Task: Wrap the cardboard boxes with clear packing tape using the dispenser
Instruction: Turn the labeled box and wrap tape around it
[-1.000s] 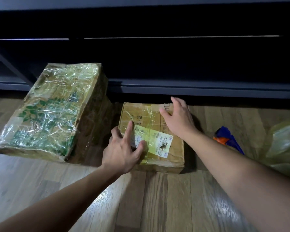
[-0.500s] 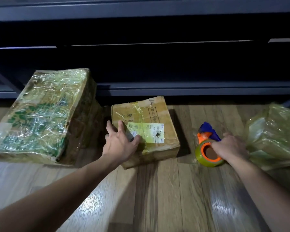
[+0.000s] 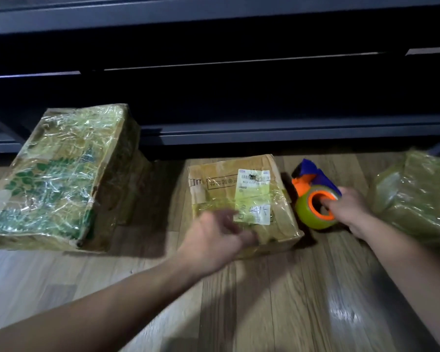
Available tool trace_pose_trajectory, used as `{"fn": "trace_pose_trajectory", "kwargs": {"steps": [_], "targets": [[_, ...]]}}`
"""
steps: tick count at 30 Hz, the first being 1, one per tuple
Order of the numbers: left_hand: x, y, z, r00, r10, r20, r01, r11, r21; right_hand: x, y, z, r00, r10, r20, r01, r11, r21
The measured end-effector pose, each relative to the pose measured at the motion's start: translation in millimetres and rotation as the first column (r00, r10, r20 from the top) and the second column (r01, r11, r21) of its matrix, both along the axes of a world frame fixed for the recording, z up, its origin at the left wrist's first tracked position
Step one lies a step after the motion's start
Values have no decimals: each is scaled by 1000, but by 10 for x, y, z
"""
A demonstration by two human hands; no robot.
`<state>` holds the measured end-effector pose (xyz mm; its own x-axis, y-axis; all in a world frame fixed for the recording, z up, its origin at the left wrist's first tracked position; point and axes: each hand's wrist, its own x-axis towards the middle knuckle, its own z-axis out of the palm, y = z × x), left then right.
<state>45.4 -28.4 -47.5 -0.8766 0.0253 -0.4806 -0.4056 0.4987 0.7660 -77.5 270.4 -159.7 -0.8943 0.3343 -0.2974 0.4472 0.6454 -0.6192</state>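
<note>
The right hand [image 3: 351,212] is clamped on the tape dispenser [image 3: 304,212]: its fingers hook into the orange core of the roll, and the palm wraps the roll's outer side. The dispenser sits low, at or just off the wooden floor [image 3: 264,301]; I cannot tell whether it touches. Its blue and orange frame points away from the person.

Just inboard of that grip, nearly touching the roll, is the small box [image 3: 214,196]. It lies flat, with a pale label [image 3: 253,196] on top. The left hand [image 3: 214,237] is over the box's near corner, on the side away from the dispenser. It is too blurred for me to say whether its fingers are apart or closed on anything.

Well beyond that hand, farther again from the grip, a large box [image 3: 59,174] is tilted up, its top shiny with wrinkled film. On the outer side of the grip, just past the wrist, a third box [image 3: 417,199] looks equally covered. Dark shelving [image 3: 239,133] runs behind everything.

By my reckoning two boxes are finished. The small one shows only a few glossy strips, with bare cardboard between them, so most of its wrapping remains. No tape runs from the roll to it yet.
</note>
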Motion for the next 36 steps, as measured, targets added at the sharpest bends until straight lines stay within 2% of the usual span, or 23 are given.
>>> {"fn": "trace_pose_trajectory", "kwargs": {"steps": [1, 2, 3, 4, 6, 7, 9, 12, 14, 17, 20, 23, 27, 36], "targets": [[-120, -109, -51, 985, 2, -171, -41, 974, -223, -57, -7, 70, 999, -15, -48, 13, 999, -41], [-241, -241, -135, 959, 18, -283, -127, 921, -369, -110, -23, 156, 995, -27, -93, 19, 996, -84], [-347, -372, -217, 950, 58, -308, -193, 883, -429, -160, -38, 238, 991, -33, -133, 16, 991, -130], [-437, -505, -316, 957, 116, -267, -223, 880, -419, -222, -39, 297, 983, -41, -176, 8, 982, -188], [-551, -681, -518, 970, 232, -74, -243, 947, -212, -262, -136, 550, 964, -42, -264, -30, 965, -260], [-555, -708, -596, 975, 221, 6, -220, 971, -97, -250, -230, 726, 953, -17, -303, -70, 960, -273], [-542, -681, -693, 987, 161, 19, -161, 986, 44, -277, -373, 961, 943, 30, -332, -142, 937, -319], [-524, -578, -734, 987, 160, 10, -160, 979, 131, -321, -593, 1181, 935, 162, -315, -274, 896, -350], [-476, -457, -722, 986, 162, 36, -166, 973, 159, -367, -751, 1274, 909, 269, -317, -364, 884, -295], [-359, -248, -771, 966, 256, 31, -257, 960, 109, -413, -1003, 1365, 808, 508, -298, -549, 832, -73], [-290, -152, -837, 950, 309, -38, -307, 950, 57, -402, -1302, 1442, 657, 727, -201, -715, 685, 140], [-280, -140, -879, 952, 299, -69, -300, 954, -5, -394, -1611, 1487, 486, 869, -92, -822, 491, 290], [-276, -133, -908, 949, 300, -97, -304, 952, -27, -405, -1890, 1524, 339, 938, 74, -869, 282, 407], [-297, -151, -984, 940, 335, -57, -332, 942, 55, -411, -2046, 1749, 189, 962, 196, -888, 83, 452]]}}
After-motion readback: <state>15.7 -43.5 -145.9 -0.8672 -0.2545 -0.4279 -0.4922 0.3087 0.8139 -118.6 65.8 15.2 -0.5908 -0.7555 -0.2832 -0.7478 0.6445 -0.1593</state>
